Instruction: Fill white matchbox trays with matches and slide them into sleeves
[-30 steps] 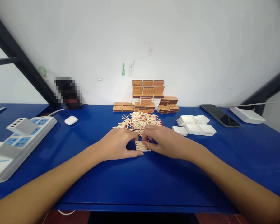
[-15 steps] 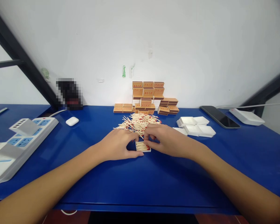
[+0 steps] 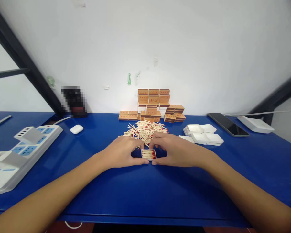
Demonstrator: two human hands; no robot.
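A small white matchbox tray (image 3: 148, 154) lies on the blue table, filled with matches whose red heads point right. My left hand (image 3: 123, 151) grips its left part, thumb along the near side and fingers at the far side. Around its right part curls my right hand (image 3: 172, 149), thumb at the near corner and fingertips behind. Just beyond both hands spreads a loose pile of matches (image 3: 142, 129), partly covered by my right hand.
Orange matchboxes (image 3: 154, 99) stand stacked against the wall. White empty trays (image 3: 201, 138) are piled at the right, near a phone (image 3: 228, 124) and a white box (image 3: 255, 124). On the left are a power strip (image 3: 45, 142) and a white earbud case (image 3: 76, 129).
My right thumb has moved from over the matches down to the tray's near right corner, uncovering the red heads. My left hand keeps its place on the tray. The view has tilted slightly up.
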